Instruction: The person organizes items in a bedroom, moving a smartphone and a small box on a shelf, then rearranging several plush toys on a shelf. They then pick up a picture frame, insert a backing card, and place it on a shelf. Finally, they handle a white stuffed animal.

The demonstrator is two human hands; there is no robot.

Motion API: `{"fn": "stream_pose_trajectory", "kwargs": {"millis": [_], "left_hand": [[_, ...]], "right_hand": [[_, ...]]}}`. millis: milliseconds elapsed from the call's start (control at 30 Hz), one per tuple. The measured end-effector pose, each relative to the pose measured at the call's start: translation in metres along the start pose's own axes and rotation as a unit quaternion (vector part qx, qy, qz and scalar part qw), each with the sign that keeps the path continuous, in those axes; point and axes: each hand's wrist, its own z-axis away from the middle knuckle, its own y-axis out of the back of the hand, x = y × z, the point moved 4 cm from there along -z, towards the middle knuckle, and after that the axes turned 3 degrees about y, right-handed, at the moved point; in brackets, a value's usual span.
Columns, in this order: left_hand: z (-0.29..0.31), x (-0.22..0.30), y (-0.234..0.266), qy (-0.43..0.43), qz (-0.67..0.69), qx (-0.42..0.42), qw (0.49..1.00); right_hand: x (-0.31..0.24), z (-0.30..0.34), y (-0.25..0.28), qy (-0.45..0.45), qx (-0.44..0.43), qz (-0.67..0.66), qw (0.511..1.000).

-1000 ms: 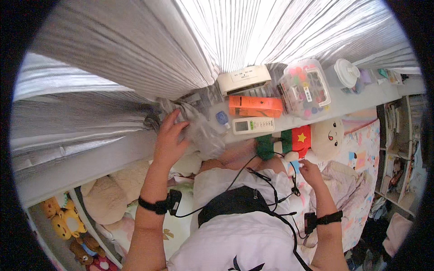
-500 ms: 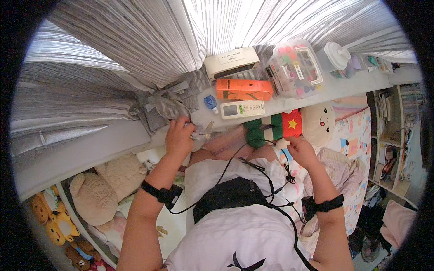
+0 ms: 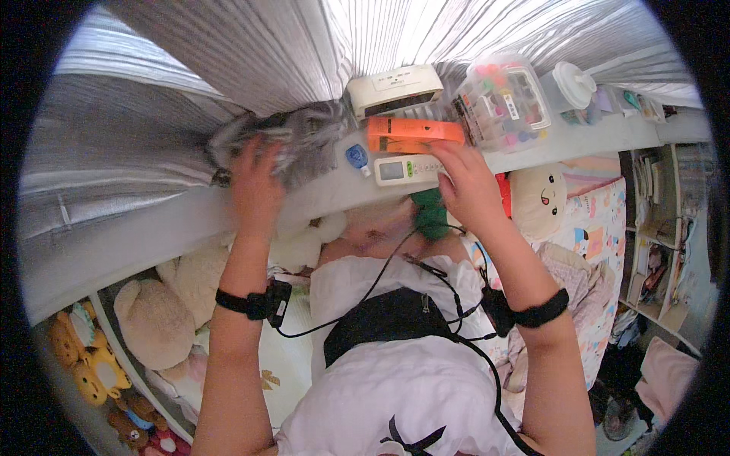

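Over the left part of the pale ledge, my left hand (image 3: 257, 186) is blurred, its fingers stretched out and apart. It reaches to a crumpled greyish see-through bag (image 3: 308, 144) lying against the curtain; whether it touches the bag is hard to tell. My right hand (image 3: 468, 186) reaches across the right end of a white remote control (image 3: 394, 170), covering part of its buttons. Its fingertips overlap the lower right edge of an orange box (image 3: 407, 135), with thumb and fingers apart. A small blue bottle (image 3: 357, 156) lies left of the remote.
Behind the orange box stands a white box-shaped device (image 3: 395, 90). To its right are a clear case of colourful pieces (image 3: 503, 106) and a white-lidded container (image 3: 572, 87). Plush toys (image 3: 156, 327) lie at left. Black cables (image 3: 380, 285) hang between my arms.
My left hand has moved left and farther away; the small pale thing at its fingers is no longer visible. My right hand has left the plush toy and moved up-left over the remote.
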Motion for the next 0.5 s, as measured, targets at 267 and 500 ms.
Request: {"fn": "stream_pose_trajectory", "kwargs": {"millis": [267,500], "left_hand": [[0.032,0.005,0.007,0.109,0.111,-0.109,0.982],[0.110,0.073,-0.100,-0.044,0.237,-0.457,0.856]], "right_hand": [[-0.019,-0.024,-0.027,0.003,-0.143,-0.057,0.988],[0.018,0.063,-0.018,-0.120,-0.183,-0.067,0.974]]}}
